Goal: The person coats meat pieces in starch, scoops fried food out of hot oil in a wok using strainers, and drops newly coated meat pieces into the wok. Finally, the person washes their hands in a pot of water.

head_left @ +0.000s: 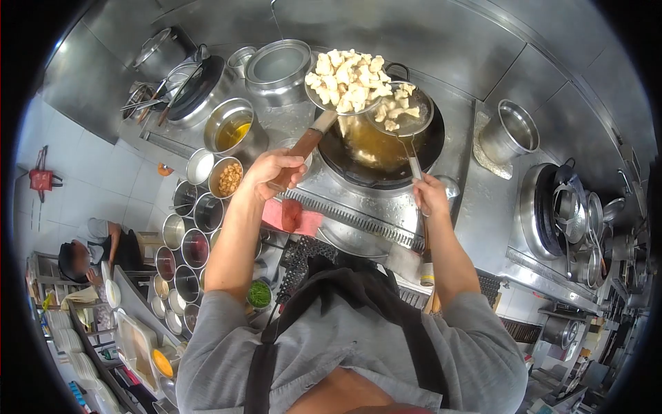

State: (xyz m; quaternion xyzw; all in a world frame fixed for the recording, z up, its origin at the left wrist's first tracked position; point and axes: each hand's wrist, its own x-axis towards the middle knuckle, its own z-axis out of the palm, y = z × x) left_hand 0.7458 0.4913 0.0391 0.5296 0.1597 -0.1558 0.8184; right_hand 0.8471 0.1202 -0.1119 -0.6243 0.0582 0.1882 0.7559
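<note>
In the head view, a wide round black wok (436,141), holding glossy golden oil (369,148), was set into a silver steel stove counter (483,200) at 1 o'clock from the centre. At 12 o'clock, a tall heap of knobbly cream-coloured food pieces (348,79) was held over the wok's far left side in a large round metal strainer (327,106). Its thick brown wooden handle (301,152) was gripped by the left hand (276,172) at 10 o'clock, with the fingers wrapped around the wood. At 1 o'clock, a smaller batch of the same pieces was held above the oil in a round wire-mesh skimmer (414,125). Its slim silver metal handle (414,165) was gripped by the right hand (432,195) at 3 o'clock, with the fingers curled in.

As far as could be judged, most visible pieces had been gathered in the strainer, with a smaller share left in the skimmer. Neither batch was set down. Whether more lay beneath the reflective oil could not be told.

At 10 o'clock, a steel pot of yellow liquid (256,141) was seen; at 9 o'clock, a crumpled red-and-pink cloth (292,216).
</note>
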